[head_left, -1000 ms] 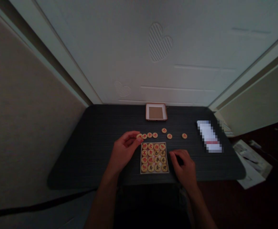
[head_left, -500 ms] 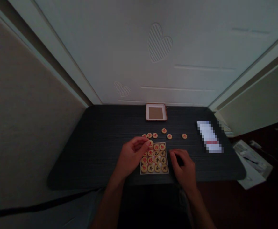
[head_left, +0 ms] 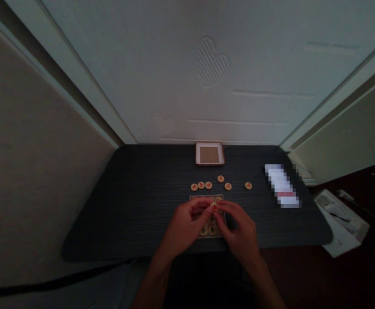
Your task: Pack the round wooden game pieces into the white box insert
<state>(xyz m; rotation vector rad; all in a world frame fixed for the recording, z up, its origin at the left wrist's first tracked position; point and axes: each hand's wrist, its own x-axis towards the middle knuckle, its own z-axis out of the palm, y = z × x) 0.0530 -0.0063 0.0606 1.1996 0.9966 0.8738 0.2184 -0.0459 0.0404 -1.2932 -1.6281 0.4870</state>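
Above the box, my left hand (head_left: 187,221) and my right hand (head_left: 240,225) meet, their fingertips closed on one round Chinese chess piece (head_left: 214,207) with a red character. Below them lies a shallow box (head_left: 225,221) holding rows of such pieces, partly hidden by my hands; pieces with black characters show near its front edge. Beyond the box, a short row of red-marked pieces, one of them a chess piece (head_left: 201,185), lies on the dark table. Several more are scattered to the right, including a lone piece (head_left: 248,186).
An open tray-like lid (head_left: 197,154) with a brown panel stands at the table's back edge, against a white door (head_left: 174,64) with heart reliefs. A blurred-out bright rectangle (head_left: 280,184) lies on the dark table (head_left: 126,206) at the right. A white box (head_left: 345,231) sits lower right.
My left hand has moved right with the chess piece, from the box's back left to its middle. My right hand has come in from the right side and now grips the same piece.
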